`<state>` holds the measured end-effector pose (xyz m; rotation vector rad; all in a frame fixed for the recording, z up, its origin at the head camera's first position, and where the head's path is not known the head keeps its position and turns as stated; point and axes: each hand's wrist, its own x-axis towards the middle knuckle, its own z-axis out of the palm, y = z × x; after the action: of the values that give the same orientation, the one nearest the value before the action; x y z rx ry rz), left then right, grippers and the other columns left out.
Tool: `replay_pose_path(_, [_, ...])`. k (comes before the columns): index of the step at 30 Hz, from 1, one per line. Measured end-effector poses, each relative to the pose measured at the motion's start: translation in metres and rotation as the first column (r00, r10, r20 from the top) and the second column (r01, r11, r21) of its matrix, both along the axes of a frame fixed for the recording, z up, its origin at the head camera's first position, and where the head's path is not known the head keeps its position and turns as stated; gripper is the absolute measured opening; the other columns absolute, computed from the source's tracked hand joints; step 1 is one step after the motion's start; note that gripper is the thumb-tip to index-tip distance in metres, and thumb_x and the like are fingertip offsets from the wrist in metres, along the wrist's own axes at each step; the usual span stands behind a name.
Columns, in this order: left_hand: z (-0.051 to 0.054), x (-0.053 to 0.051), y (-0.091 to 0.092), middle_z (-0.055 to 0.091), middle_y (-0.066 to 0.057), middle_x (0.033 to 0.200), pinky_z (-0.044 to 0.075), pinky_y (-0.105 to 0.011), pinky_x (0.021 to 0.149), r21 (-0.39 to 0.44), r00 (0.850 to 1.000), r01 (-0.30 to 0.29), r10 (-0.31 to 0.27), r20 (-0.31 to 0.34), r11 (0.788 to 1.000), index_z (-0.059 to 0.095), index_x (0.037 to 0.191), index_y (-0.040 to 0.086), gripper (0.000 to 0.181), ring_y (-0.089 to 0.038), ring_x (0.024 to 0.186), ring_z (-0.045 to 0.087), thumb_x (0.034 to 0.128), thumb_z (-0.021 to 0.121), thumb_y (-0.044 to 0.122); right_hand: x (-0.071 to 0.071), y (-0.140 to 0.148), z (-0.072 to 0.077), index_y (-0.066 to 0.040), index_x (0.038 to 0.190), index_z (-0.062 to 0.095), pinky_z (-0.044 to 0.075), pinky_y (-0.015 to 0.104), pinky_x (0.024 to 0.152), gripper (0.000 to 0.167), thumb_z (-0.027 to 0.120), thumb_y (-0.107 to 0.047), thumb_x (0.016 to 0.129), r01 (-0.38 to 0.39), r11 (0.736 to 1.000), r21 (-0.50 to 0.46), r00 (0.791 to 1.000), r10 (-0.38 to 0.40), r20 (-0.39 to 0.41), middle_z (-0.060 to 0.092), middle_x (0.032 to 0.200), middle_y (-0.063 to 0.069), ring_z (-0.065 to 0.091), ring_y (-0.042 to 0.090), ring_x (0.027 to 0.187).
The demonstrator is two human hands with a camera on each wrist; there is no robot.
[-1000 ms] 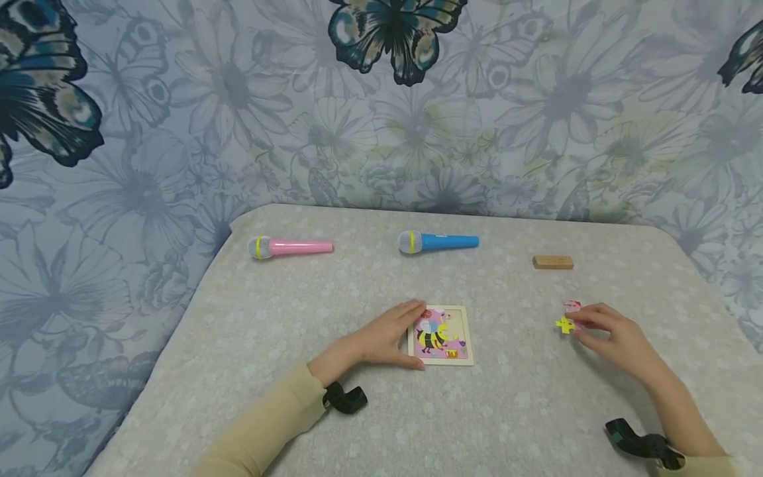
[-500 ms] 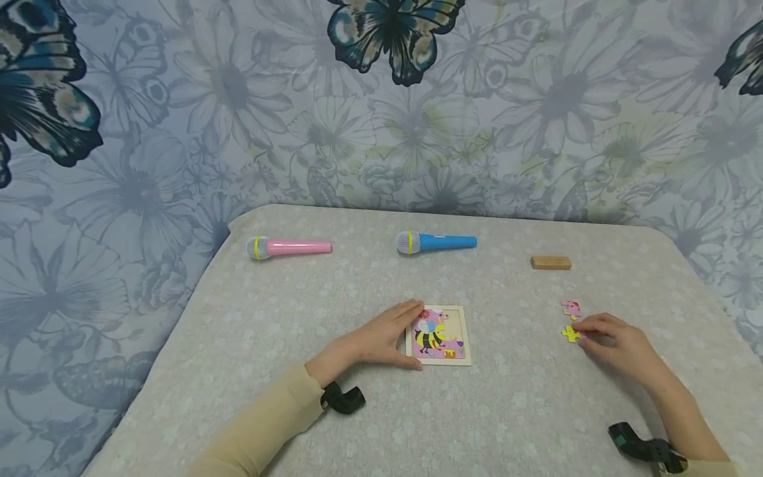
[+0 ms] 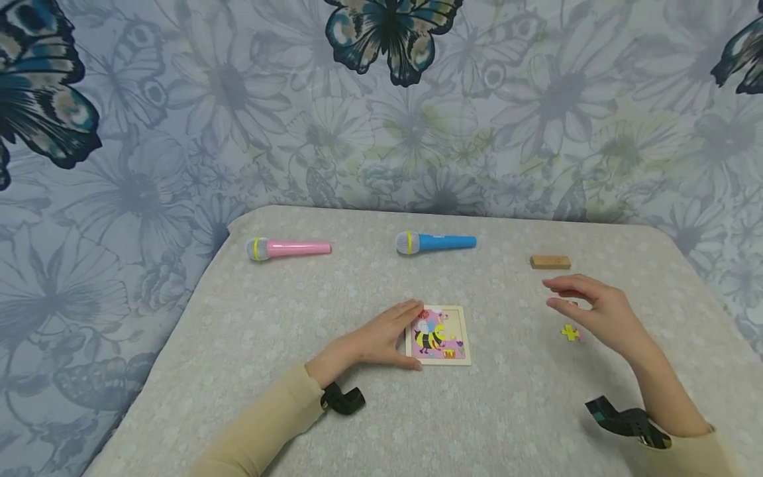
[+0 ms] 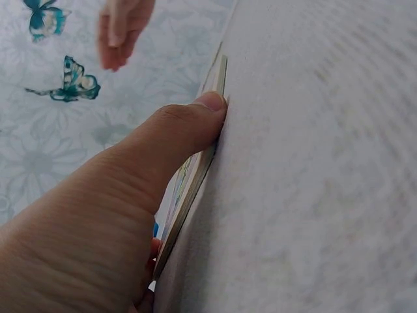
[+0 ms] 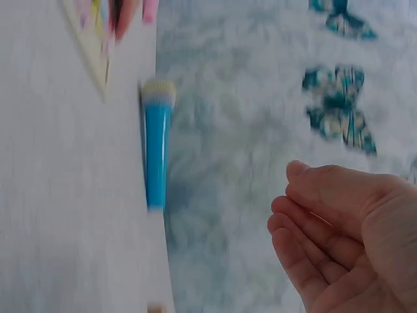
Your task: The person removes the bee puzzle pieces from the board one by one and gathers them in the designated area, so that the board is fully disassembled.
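A jigsaw puzzle with a bee picture (image 3: 438,335) lies flat in its pale wooden frame at mid-table. My left hand (image 3: 372,336) holds the frame at its left side, thumb at the near corner and fingers at the far one; the left wrist view shows the thumb (image 4: 189,124) against its edge. The frame's upper right part shows bare wood. My right hand (image 3: 602,315) is raised over the table to the right, fingers loosely bent and nothing between them, as the right wrist view confirms. A yellow puzzle piece (image 3: 570,332) lies below it; a pink piece is mostly hidden behind its fingers.
Along the back of the table lie a pink toy microphone (image 3: 298,248), a blue toy microphone (image 3: 447,242) and a small wooden block (image 3: 550,262). Behind the table stands a wall with flower and butterfly patterns. Each wrist bears a black camera mount (image 3: 628,422).
My right hand has let go of the yellow piece, leaving it on the table, and has risen away from it, now covering most of the pink piece. The left hand stays on the puzzle.
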<state>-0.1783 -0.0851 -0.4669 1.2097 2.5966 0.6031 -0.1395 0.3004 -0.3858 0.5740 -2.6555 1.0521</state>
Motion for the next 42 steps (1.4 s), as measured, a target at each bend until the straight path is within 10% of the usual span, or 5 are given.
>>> replay_pose_path(13, [-0.001,0.000,0.003,0.015,-0.012,0.156,0.013,-0.033,0.114,0.020,1.000,0.012,-0.012,-0.001,1.000,0.017,0.150,0.002,0.106,-0.021,0.142,0.011,0.0766,0.069,0.059,-0.001,-0.096,-0.034,-0.003,0.114,0.065,0.053,0.034,0.084,0.032,0.072,-0.012,0.084,-0.337,0.939,-0.065,0.930,0.343,0.135,0.065,0.110,0.008,0.062,0.026,0.097])
replay_pose_path(30, [0.001,0.000,0.002,0.015,-0.011,0.156,0.013,-0.032,0.114,0.011,1.000,0.006,-0.006,0.004,1.000,0.016,0.151,0.003,0.107,-0.020,0.142,0.011,0.0765,0.069,0.059,0.009,-0.114,-0.062,-0.004,0.118,0.064,0.048,0.045,0.090,0.039,0.074,-0.013,0.082,-0.293,0.940,0.177,0.953,0.270,0.140,0.064,0.112,0.002,0.056,0.023,0.107])
replay_pose_path(42, [0.005,0.001,0.002,0.014,-0.012,0.156,0.011,-0.032,0.114,0.000,1.000,0.001,-0.001,0.006,1.000,0.016,0.150,0.002,0.107,-0.020,0.142,0.010,0.0767,0.068,0.060,0.014,-0.119,-0.063,-0.004,0.113,0.066,0.049,0.043,0.087,0.035,0.075,-0.007,0.080,-0.279,0.951,0.135,0.960,0.271,0.069,0.065,0.108,0.002,0.058,0.022,0.104])
